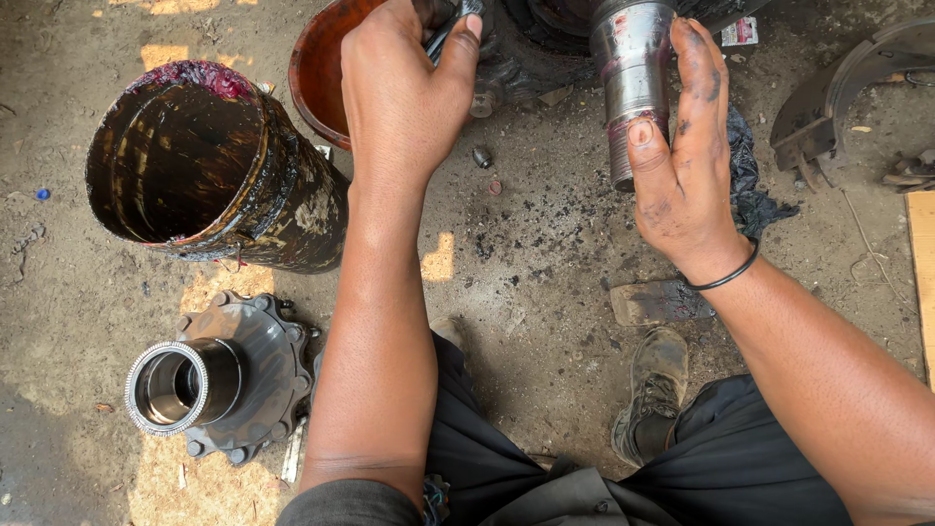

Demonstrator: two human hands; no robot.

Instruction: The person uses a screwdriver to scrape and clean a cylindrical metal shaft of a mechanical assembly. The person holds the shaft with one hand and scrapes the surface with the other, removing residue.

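Down at 6 o'clock, nearest the camera, dark trousers and 1 worn shoe (651,390) rest on the dirt floor (545,292). At 8 o'clock a grey wheel hub (219,385) lies on the floor, its hollow bore with a ridged shiny rim facing the camera; nothing shows inside. Farther out at 10 o'clock, a greasy metal drum (219,170) lies on its side, open mouth toward the camera, its inside coated dark and its rim smeared red. At 12 o'clock, a rust-red bowl (321,73) sits half hidden behind the left hand (399,93); what it contains cannot be made out. That hand is closed over a dark tool (450,21) near the top edge, thumb pressed against it. At 1 o'clock, the right hand (687,161) is open, fingers straight and together, its palm and thumb laid against the side of a shiny steel axle spindle (631,68) with red grease near its threaded end. A dark rag (750,175) lies behind this hand.
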